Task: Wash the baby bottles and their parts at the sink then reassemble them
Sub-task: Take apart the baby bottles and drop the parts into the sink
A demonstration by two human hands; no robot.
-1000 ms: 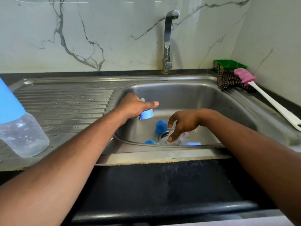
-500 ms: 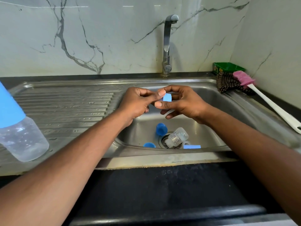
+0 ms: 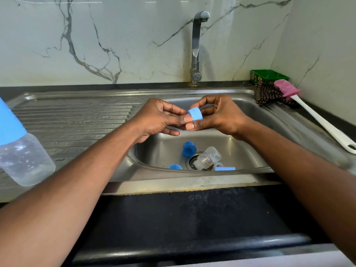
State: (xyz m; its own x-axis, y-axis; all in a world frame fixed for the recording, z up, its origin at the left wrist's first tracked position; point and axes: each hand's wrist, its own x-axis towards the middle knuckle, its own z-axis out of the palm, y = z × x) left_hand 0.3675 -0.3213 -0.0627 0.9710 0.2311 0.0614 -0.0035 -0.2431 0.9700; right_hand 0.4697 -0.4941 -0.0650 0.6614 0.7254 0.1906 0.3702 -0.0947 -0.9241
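Together both hands (image 3: 192,120) pinch a light-blue ridged screw ring (image 3: 195,113) above the sink (image 3: 250,120).

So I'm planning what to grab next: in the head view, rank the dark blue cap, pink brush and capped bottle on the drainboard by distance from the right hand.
1. Dark blue cap, below the right hand, in the basin.
2. Pink brush, right rim.
3. Capped bottle, far left.

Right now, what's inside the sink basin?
In the sink basin: a clear bottle lying on its side over the drain, a dark blue cap, another blue cap, and a light blue ring. The near rim hides the basin's front floor.
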